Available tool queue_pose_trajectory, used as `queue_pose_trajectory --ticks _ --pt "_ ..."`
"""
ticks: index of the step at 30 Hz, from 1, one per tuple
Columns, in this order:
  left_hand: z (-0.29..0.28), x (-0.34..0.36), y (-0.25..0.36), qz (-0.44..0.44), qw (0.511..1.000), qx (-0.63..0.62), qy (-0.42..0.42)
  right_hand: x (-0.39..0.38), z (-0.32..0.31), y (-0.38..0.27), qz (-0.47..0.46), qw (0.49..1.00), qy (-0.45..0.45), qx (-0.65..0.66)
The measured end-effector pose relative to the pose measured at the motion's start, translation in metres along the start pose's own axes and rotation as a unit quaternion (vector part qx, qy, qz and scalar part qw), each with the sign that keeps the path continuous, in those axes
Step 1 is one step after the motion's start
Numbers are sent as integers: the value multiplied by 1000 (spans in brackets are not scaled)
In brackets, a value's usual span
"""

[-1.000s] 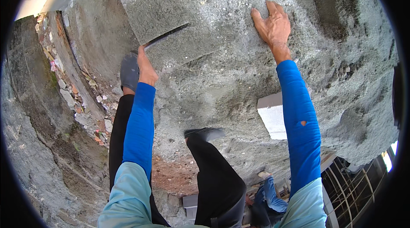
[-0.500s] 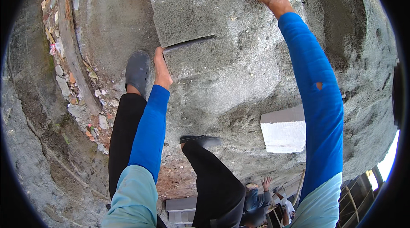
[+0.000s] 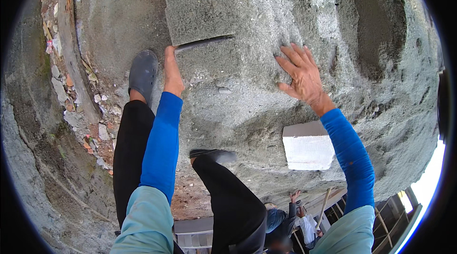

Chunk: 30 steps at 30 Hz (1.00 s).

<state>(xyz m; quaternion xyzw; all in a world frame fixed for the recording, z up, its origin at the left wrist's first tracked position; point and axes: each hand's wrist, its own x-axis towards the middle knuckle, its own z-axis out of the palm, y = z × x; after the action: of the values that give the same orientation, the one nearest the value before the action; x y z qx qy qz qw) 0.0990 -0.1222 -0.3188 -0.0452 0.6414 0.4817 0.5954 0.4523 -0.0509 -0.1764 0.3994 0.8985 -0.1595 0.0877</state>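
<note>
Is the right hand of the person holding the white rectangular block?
No, the right hand is spread open over the rough grey sandy surface, apart from the white rectangular block.

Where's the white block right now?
In the head view, the white block is right of centre, below the right hand and just left of that arm's blue sleeve.

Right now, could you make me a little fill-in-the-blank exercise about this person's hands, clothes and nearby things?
1. The left hand is beside a dark shoe on the ____ foot.
2. The right hand comes out of a sleeve coloured ____.
3. Of both hands, the one nearer the pale block is the ____.
4. The trousers are ____.

Missing words: left; blue; right; black.
</note>
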Motion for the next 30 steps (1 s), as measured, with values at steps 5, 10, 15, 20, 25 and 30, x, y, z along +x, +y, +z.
queue_pose_trajectory --ticks 5,10,15,20,25,30 --pt "-6 5 -10 45 999 -19 1 31 -9 -54 16 993 97 -70" --pt "15 -15 7 -26 993 -108 -41 196 -9 -88 -76 968 229 -68" --pt "-4 -6 -1 7 994 -110 -9 154 15 -46 8 970 208 -128" --pt "0 -6 -1 -23 995 -86 -52 44 0 68 91 969 94 -211" --pt "-9 19 -10 13 1000 -24 -7 6 -38 138 289 905 -10 -313" --pt "-8 17 -13 103 994 40 18 13 -10 -27 165 970 174 45"
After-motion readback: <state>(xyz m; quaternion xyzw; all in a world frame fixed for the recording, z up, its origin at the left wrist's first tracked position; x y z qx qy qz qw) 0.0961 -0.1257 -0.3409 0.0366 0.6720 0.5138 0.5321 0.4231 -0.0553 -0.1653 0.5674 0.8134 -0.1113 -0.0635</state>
